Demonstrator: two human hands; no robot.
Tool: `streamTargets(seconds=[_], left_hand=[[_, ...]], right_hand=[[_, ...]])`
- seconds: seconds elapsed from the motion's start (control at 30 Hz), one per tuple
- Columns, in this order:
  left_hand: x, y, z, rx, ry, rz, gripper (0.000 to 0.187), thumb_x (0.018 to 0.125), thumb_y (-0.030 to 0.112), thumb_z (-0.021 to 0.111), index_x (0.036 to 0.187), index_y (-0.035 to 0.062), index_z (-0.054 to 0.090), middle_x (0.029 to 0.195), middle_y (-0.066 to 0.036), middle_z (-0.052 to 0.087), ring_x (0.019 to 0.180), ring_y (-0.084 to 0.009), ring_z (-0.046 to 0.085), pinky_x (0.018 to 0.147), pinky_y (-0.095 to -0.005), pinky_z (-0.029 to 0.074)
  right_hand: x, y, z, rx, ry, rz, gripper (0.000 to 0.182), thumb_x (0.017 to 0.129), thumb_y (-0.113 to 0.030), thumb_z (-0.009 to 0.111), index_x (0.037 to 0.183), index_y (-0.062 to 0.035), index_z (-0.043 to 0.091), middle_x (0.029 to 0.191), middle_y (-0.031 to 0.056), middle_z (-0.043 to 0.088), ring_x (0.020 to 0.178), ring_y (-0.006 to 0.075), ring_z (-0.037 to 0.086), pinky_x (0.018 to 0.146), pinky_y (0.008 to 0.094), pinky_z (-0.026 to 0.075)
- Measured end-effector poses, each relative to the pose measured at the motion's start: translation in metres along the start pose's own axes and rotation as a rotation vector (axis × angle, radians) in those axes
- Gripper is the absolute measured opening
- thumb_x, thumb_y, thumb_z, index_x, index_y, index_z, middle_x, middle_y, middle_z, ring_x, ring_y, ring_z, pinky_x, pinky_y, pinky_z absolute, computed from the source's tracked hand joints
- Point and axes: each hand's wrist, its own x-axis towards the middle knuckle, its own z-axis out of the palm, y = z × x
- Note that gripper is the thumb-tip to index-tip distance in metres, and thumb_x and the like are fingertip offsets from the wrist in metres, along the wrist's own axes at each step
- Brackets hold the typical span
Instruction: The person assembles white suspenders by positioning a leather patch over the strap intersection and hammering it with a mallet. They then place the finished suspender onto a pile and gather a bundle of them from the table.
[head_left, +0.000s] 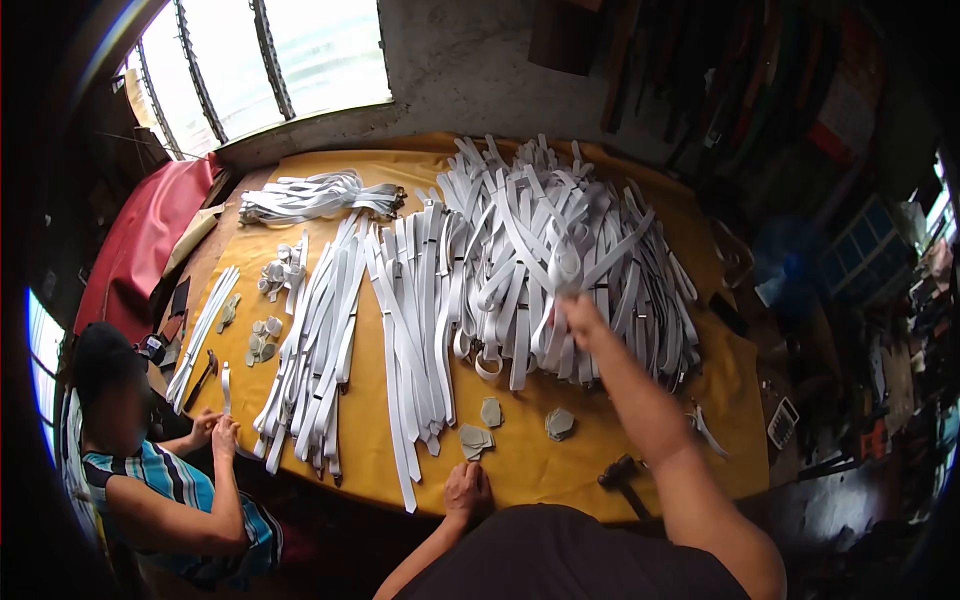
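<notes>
right hand: the right hand [578, 316], at the end of an outstretched arm, is over the front of the heap, just below a blurred white looped strap [565, 268]; the blur hides the fingertips, so whether they are clamped on it i cannot tell.
left hand: the left hand [467, 490] rests at the near edge of the yellow cover [725, 440], fingers curled inward; whether anything is inside them i cannot tell.
heap: the big heap of white straps [640, 250] spreads over the far right half of the cover, small dark fittings showing on some.
rows: two looser rows of straps, the middle row [405, 350] and the left row [318, 350], lie lengthwise left of the heap.
bundle: a strap bundle [320, 197] lies crosswise at the back, near the window [270, 60].
patches: a pale patch stack [475, 440] lies just beyond the left hand, with another patch stack [560, 424] to its right.
hammer: a dark hammer [622, 474] lies near the front edge, right of the patches.
calculator: a calculator [783, 424] lies at the far right.
co-worker: on the left, a person in a striped top [180, 485] holds a short white strip [227, 388] in both hands.
</notes>
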Motion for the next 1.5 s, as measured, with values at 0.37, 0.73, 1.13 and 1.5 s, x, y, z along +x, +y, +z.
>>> streamTargets(seconds=[0.37, 0.73, 1.13, 1.5], left_hand=[[0.001, 0.006, -0.002, -0.011, 0.023, -0.023, 0.009, 0.083, 0.011, 0.061, 0.085, 0.0055, 0.055, 0.079, -0.014, 0.053, 0.079, -0.0341, 0.057, 0.066, -0.0455, 0.045], [0.033, 0.018, 0.016, -0.465, -0.146, 0.248, 0.019, 0.087, 0.021, 0.061, 0.092, 0.0024, 0.062, 0.081, -0.018, 0.064, 0.076, -0.0376, 0.063, 0.069, -0.0428, 0.049], [0.053, 0.098, 0.025, -0.038, -0.903, 0.081, 0.019, 0.090, 0.019, 0.054, 0.100, 0.0066, 0.066, 0.093, -0.018, 0.065, 0.091, -0.0337, 0.063, 0.078, -0.0428, 0.050], [0.055, 0.117, 0.068, -0.005, -0.770, -0.060, 0.021, 0.089, 0.020, 0.054, 0.100, 0.0054, 0.064, 0.098, -0.021, 0.064, 0.091, -0.0353, 0.061, 0.074, -0.0447, 0.049]], right_hand=[[-0.070, 0.093, -0.036, -0.211, 0.185, -0.247, 0.040, 0.090, -0.005, 0.062, 0.125, -0.0020, 0.043, 0.088, 0.0073, 0.064, 0.074, 0.0138, 0.064, 0.063, 0.0265, 0.052], [-0.304, 0.016, 0.062, -0.438, -0.917, -0.412, 0.020, 0.092, -0.007, 0.061, 0.110, -0.0002, 0.065, 0.100, 0.0110, 0.065, 0.096, 0.0224, 0.063, 0.085, 0.0331, 0.050], [-0.324, 0.030, 0.120, -0.610, -1.459, -0.698, 0.026, 0.091, -0.016, 0.061, 0.114, -0.0041, 0.058, 0.118, 0.0175, 0.054, 0.110, 0.0328, 0.053, 0.093, 0.0416, 0.045], [-0.434, -0.067, 0.219, -0.127, -1.975, -0.683, 0.053, 0.101, -0.032, 0.044, 0.143, -0.0008, 0.038, 0.149, 0.0216, 0.036, 0.136, 0.0387, 0.037, 0.113, 0.0442, 0.029]])
